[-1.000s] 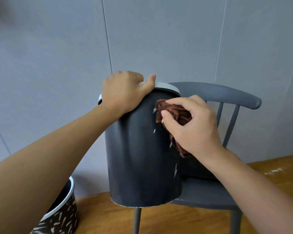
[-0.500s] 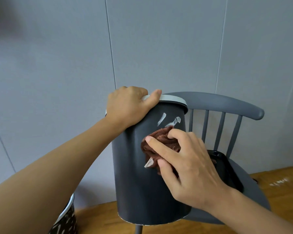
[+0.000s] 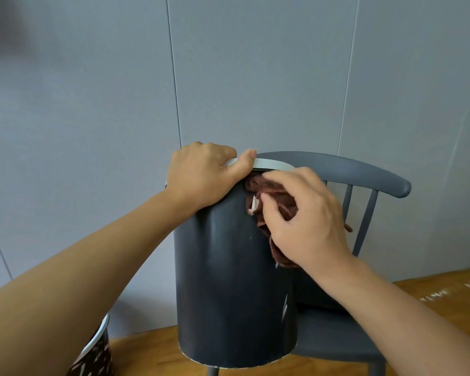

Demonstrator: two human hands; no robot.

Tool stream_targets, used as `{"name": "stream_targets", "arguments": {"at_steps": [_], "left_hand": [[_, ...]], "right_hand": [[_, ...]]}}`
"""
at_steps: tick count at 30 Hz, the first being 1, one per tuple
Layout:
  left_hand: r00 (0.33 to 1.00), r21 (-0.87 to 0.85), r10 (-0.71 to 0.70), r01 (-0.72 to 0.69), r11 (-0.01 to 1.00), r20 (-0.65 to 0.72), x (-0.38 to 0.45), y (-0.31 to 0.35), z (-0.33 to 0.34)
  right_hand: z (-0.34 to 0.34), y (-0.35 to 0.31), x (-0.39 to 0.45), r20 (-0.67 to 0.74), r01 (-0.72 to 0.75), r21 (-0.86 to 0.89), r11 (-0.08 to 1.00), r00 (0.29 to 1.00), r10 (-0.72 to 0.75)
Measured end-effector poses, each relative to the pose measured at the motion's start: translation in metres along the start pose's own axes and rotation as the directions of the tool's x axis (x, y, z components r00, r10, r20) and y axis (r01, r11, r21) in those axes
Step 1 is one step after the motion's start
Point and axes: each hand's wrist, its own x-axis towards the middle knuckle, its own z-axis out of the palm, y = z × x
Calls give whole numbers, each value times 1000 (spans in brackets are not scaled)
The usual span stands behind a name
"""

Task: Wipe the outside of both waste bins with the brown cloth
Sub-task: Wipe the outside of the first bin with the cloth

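A dark grey waste bin (image 3: 228, 289) with a white rim is held up in the air in front of a chair. My left hand (image 3: 204, 177) grips its rim at the top left, thumb along the white edge. My right hand (image 3: 301, 215) holds the bunched brown cloth (image 3: 258, 185) and presses it against the bin's upper right side, just under the rim. A few white dashes show on the bin's wall. A second bin (image 3: 92, 356), black with white dashes and a white rim, stands on the floor at the lower left, partly hidden by my left arm.
A grey spindle-back chair (image 3: 364, 172) stands behind and right of the held bin, against a grey panelled wall (image 3: 255, 63). A dark object lies on its seat, mostly hidden. The floor (image 3: 432, 294) is wooden.
My right hand has moved the cloth up the bin's side from the middle to just under the rim. The bin stays held by my left hand.
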Motion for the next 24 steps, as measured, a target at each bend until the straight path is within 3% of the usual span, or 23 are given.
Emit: {"name": "stream_targets", "arguments": {"at_steps": [5,12,17,21,24], "left_hand": [[1000,1,-19,19,1000,8,2,0,1],[999,-29,31,-32,999,-10,-1,4,2],[998,-66,54,-56,996,-25,-2,0,3],[999,-52,28,-29,998,-19,-1,-1,3],[999,-38,27,-28,999,-23,0,0,4]], "right_hand": [[0,-8,-48,130,88,-70,994,988,-78],[0,-9,-38,39,147,-56,988,989,-145],[-6,-8,-3,26,40,-47,998,999,-39],[-15,-10,-31,195,246,-69,967,954,-229],[-22,-8,-28,260,249,-39,968,938,-231]]}}
